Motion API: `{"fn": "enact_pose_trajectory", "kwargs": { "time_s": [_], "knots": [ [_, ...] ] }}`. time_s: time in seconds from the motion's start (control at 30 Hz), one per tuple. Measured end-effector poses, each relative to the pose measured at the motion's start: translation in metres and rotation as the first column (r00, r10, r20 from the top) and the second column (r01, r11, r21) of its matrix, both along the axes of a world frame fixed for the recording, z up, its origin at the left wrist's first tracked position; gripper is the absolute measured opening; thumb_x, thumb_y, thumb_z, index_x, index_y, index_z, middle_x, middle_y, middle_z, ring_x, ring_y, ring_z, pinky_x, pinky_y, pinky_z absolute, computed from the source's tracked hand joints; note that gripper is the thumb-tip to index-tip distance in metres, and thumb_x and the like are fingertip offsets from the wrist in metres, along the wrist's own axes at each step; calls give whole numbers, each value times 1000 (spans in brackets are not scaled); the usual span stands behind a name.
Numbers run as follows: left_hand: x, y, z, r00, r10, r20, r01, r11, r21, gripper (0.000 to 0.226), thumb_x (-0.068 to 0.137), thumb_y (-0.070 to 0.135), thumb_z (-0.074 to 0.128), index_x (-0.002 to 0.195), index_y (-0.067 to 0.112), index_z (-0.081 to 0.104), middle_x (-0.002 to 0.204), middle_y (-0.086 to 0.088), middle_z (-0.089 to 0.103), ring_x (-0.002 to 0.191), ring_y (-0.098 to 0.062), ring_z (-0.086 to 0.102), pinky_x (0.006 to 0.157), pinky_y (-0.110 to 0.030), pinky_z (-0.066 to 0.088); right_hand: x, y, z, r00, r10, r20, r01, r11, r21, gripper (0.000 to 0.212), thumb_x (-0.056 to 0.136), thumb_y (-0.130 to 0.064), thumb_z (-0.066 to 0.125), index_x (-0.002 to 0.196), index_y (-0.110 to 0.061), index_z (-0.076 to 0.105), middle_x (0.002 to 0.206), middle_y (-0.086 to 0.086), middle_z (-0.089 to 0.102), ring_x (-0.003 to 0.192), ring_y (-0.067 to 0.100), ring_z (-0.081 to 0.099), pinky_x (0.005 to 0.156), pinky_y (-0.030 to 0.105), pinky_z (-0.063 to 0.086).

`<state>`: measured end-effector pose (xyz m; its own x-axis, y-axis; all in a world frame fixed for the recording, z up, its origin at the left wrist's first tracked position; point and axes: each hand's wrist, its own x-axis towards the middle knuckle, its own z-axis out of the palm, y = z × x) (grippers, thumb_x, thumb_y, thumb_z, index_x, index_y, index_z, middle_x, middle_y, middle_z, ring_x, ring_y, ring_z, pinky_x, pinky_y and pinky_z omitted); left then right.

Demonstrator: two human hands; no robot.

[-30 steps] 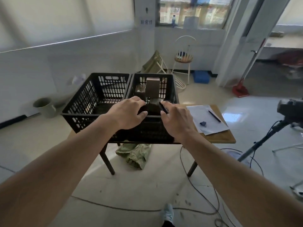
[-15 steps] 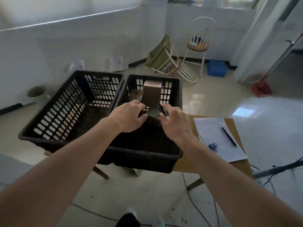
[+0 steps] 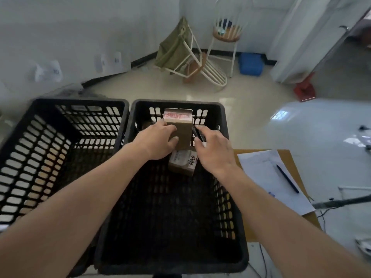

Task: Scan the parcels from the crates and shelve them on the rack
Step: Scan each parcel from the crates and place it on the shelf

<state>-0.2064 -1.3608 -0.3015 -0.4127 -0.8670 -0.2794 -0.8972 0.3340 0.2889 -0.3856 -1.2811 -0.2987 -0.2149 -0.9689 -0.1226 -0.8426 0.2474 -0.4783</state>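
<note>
Two black slotted crates stand side by side on a wooden table. Inside the right crate (image 3: 232, 177) an upright brown cardboard parcel (image 3: 180, 127) with red print on top leans at the far wall. My left hand (image 3: 156, 141) grips its left side. My right hand (image 3: 212, 149) is at its right edge and holds a small black scanner (image 3: 197, 134). A second, flat parcel (image 3: 183, 162) with handwriting on its label lies on the crate floor just below both hands. The left crate (image 3: 50, 157) shows no parcels.
White papers (image 3: 267, 173) and a black pen (image 3: 287, 178) lie on the table (image 3: 291, 157) right of the crates. On the floor beyond are a tipped chair with green cloth (image 3: 180, 51), a white stool (image 3: 226, 35), a blue bin (image 3: 251, 64) and a red dustpan (image 3: 304, 90).
The view has come closer and tilted down over the crates. Both hands have reached deeper into the right crate, and my left hand now closes on the upright parcel.
</note>
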Motion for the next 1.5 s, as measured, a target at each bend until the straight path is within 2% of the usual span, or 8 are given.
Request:
{"fn": "enact_pose_trajectory", "kwargs": {
  "time_s": [0.47,0.6,0.7,0.87,1.0,1.23,1.37,1.5],
  "knots": [
    [-32,-69,-40,874,382,-300,-366,924,112,27,100,39,68,122,24,60,138,-15,47,119,-35,55,89,-39,43,-22,-52,-22,1000,3,23,-3,1000,5,47,109,-41,51,156,-38,46,139,7,62,121,34,61,102,53,54],
    [-30,-62,-25,862,425,-276,-345,891,296,94,84,31,87,158,39,31,151,-16,45,131,-35,53,109,-50,49,-22,-54,-22,999,27,39,-27,1000,-13,48,109,-43,52,156,-39,46,145,6,60,125,33,60,103,53,54],
    [-27,-49,-22,803,546,-239,-371,772,517,110,87,22,84,162,52,10,158,-8,39,133,-39,53,90,-59,61,-23,-51,-23,997,46,63,-45,999,-20,49,110,-42,53,157,-39,44,145,6,60,126,32,59,104,52,54],
    [-19,-37,-33,649,673,-355,-282,646,709,71,89,2,76,141,41,49,133,-7,59,119,-34,64,83,-60,63,-23,-45,-23,995,65,78,-63,998,-32,48,109,-42,52,157,-40,44,144,7,60,127,33,59,105,53,53],
    [-23,-32,-37,580,731,-360,-344,620,705,11,101,43,65,111,39,68,119,-4,70,109,-30,68,87,-60,60,-23,-39,-22,995,75,68,-73,997,-34,49,109,-42,53,157,-40,44,145,7,59,127,34,58,105,54,53],
    [-23,-16,-47,560,692,-456,-420,711,564,50,96,35,70,143,43,57,115,-1,68,96,-21,71,66,-32,54,-21,-24,-21,995,61,78,-60,998,-15,48,109,-44,52,157,-42,43,141,8,59,122,33,60,99,51,57],
    [-16,-11,-35,581,730,-361,-425,650,630,35,76,51,64,101,29,75,99,-7,77,90,-27,73,77,-39,59,-16,-15,-15,991,49,122,-48,999,-10,49,110,-45,52,158,-42,42,137,9,60,121,29,60,97,48,59],
    [-5,-6,-20,635,689,-349,-369,668,646,33,72,51,61,93,28,71,99,-9,76,91,-30,72,81,-41,56,-9,-10,1,985,29,172,-22,999,-44,48,110,-44,51,158,-40,43,130,8,61,111,23,63,95,44,60]
  ]
}}
